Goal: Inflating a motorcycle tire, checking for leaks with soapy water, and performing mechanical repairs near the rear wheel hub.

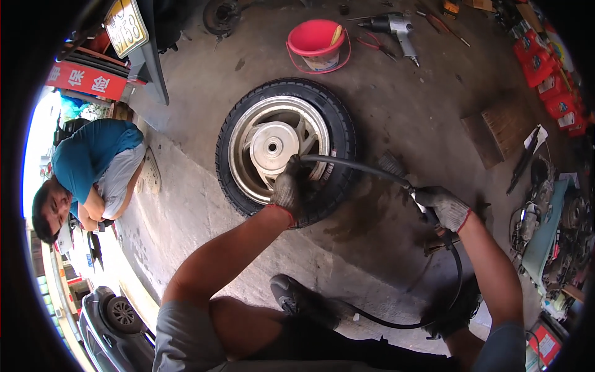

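Note:
A motor-scooter wheel (273, 147) with a silver rim lies flat on the floor before me, a black treaded tire (342, 118) around it. My left hand (288, 189), in a dirty grey work glove, reaches over the rim's near right part. Its fingers are closed on the end of a black air hose (359, 166), close to the hub; the very tip is hidden by the fingers. To the right, my right hand (447, 208), gloved as well, is wrapped around an air inflator (427, 216) joined to that hose. A thinner supply hose (460, 273) loops from it toward my feet.
Beyond the wheel stand a red bucket (315, 38), an impact wrench (396, 31) and pliers (375, 44). A wooden board (494, 136), red packages (548, 80) and machine parts (532, 217) lie right. A person (102, 167) crouches at left. My shoe (297, 297) is near the hose.

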Demonstrator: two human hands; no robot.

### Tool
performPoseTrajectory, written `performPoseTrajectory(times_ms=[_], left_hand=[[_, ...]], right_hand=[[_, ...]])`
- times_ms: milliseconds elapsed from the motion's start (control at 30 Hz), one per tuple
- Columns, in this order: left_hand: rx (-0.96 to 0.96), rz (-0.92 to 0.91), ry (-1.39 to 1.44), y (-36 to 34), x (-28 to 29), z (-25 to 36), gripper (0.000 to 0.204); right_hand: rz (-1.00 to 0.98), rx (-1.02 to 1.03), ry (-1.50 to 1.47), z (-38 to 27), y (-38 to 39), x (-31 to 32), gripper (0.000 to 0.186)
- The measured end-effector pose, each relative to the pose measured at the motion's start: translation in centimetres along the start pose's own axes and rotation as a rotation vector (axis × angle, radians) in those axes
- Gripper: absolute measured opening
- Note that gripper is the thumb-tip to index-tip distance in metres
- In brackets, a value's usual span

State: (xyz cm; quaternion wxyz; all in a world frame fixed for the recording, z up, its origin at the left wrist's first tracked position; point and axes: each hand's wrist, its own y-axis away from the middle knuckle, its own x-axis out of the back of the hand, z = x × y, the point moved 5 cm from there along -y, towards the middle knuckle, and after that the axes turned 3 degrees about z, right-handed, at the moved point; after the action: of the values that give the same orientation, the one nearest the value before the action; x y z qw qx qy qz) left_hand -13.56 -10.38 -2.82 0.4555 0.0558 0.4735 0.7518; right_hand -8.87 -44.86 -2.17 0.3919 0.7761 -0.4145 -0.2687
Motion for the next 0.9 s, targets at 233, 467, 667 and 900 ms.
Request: performPoseTrajectory(times_ms=[233, 467, 667, 900], left_hand=[[-0.024, -0.044, 0.127, 0.7, -0.9, 0.9, 0.028], [-0.04, 0.047, -0.026, 1.1, -0.3, 1.3, 0.025], [-0.063, 0.024, -0.017, 0.8, 0.1, 1.2, 0.023], [-0.089, 0.005, 0.007, 0.8, 0.0, 1.2, 0.017]], right_hand=[[-0.324, -0.07, -0.751, 3.7, 3.1, -1.0, 0.029], [-0.469, -0.137, -0.693, 2.9, 4.7, -4.8, 0.059], [-0.683, -0.127, -0.853, 2.2, 4.7, -5.4, 0.054], [-0.572, -0.179, -0.888, 2.1, 4.1, -4.7, 0.052]])
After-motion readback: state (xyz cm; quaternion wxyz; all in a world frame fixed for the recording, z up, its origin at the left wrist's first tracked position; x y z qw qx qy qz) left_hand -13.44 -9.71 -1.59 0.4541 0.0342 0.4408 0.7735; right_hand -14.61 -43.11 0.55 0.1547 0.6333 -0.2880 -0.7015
